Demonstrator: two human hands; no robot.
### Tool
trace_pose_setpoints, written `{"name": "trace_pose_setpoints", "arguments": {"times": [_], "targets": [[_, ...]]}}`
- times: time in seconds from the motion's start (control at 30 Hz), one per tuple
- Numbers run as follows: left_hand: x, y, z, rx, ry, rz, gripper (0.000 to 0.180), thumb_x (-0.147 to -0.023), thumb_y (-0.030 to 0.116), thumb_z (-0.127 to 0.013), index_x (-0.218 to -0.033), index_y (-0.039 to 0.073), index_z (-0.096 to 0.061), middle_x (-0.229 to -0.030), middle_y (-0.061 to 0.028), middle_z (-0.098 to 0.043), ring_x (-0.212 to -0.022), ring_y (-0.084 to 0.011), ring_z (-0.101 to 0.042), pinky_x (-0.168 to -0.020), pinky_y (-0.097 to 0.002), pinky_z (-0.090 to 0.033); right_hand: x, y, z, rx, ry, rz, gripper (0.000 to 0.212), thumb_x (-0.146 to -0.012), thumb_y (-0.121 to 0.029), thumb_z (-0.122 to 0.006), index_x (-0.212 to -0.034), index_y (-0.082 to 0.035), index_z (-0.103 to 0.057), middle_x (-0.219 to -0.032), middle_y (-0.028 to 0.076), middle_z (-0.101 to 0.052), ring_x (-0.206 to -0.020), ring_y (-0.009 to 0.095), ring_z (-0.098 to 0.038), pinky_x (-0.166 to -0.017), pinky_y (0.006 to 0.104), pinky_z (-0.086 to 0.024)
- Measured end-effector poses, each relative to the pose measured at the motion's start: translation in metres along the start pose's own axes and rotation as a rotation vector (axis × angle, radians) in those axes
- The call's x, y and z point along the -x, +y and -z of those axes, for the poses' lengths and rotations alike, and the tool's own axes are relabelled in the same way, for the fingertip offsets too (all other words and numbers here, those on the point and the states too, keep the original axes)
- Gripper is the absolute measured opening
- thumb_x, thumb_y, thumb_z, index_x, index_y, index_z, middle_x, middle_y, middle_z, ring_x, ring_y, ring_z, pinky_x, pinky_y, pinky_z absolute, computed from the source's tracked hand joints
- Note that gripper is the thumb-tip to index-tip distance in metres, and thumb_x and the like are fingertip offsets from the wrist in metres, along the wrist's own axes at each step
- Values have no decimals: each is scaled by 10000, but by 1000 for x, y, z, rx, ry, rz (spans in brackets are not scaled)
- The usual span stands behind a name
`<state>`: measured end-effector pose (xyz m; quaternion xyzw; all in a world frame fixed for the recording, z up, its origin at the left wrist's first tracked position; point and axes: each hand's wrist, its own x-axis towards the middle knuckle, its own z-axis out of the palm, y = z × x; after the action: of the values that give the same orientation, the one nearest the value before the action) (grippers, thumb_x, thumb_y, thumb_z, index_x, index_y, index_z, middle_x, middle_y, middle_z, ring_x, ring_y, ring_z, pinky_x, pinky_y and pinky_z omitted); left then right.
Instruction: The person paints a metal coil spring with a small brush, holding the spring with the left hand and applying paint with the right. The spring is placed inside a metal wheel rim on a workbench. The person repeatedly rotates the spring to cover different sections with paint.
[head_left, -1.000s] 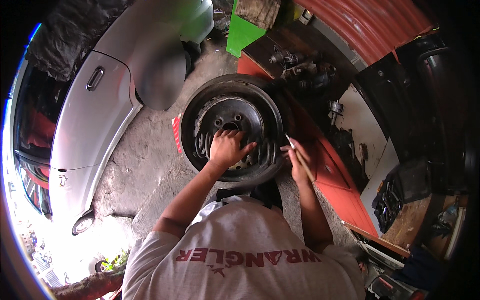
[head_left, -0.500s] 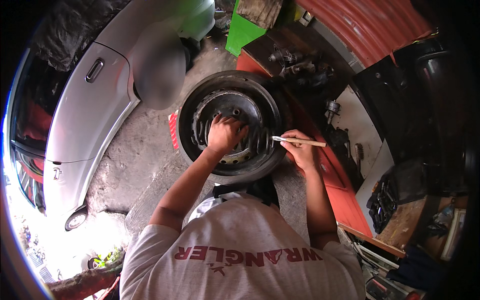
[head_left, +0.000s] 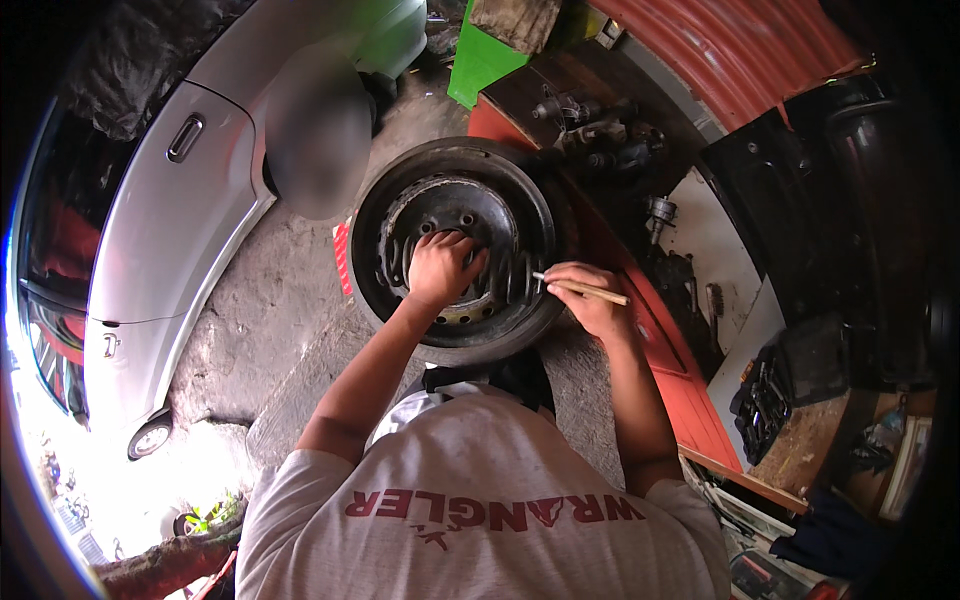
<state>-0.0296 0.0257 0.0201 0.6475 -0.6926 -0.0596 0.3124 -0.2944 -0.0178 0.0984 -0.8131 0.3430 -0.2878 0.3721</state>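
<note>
A dark coil spring (head_left: pixel 526 275) lies across a wheel (head_left: pixel 372 300) that rests flat in front of me. My left hand (head_left: pixel 443 268) is closed over the middle of the spring, its fingers curled and partly hidden. Coils show on both sides of that hand. Pinched in my right hand (head_left: pixel 588 295) is a slim brush (head_left: pixel 604 293) with a wooden handle. Its pale tip points left at the spring's right end; whether it touches the coils, I cannot tell.
Along the left stands a silver car (head_left: pixel 170 230). To the right, a red panel (head_left: pixel 665 355) borders a bench with greasy metal parts (head_left: pixel 600 130). A wire brush (head_left: pixel 714 302) and an open tool case (head_left: pixel 765 400) lie farther right. A green board (head_left: pixel 482 62) stands beyond the wheel.
My right hand has turned the brush, tilting its handle end down and shifting it left. My left hand stays on the spring; the whole view has shifted slightly.
</note>
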Motion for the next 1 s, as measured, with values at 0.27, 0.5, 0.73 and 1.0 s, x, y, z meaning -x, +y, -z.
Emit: {"name": "trace_pose_setpoints", "arguments": {"times": [0.27, 0.5, 0.73, 1.0], "targets": [[-14, -1, 4, -8, -107, 41, 285, -926, 364, -676, -932, 95, -769, -950, -103, -736, -930, -318, -702, -903, -447, -510, -4, -10, 7, 94, -125, 40, 85, -866, -20, -738, -950, -21, -742, -989, 91, -763, -925, 236, -747, -822, 342, -591], [-30, -3, 5, 11, -240, 128, 362, -946, 424, -603, -936, 114, -788, -923, -138, -747, -905, -336, -712, -928, -455, -516, 20, 13, -22, -11, 151, 123, 149, -839, 58, -749, -971, -8, -724, -1036, 141, -759, -976, 273, -746, -853, 346, -608], [-25, -9, -4, 5, -179, 78, 370, -947, 428, -599, -924, 106, -778, -935, -130, -748, -919, -327, -710, -905, -454, -516, 20, 21, -28, -50, 175, 127, 129, -858, 45, -743, -977, 2, -720, -1014, 141, -758, -934, 252, -746, -824, 341, -611], [-26, -5, 1, -1, -225, 108, 318, -938, 392, -644, -1012, 122, -796, -1000, -124, -759, -945, -327, -714, -934, -441, -521, 42, 17, -25, 39, -29, 14, 115, -838, 21, -765, -941, -23, -740, -979, 122, -766, -909, 259, -756, -809, 338, -607]]}}
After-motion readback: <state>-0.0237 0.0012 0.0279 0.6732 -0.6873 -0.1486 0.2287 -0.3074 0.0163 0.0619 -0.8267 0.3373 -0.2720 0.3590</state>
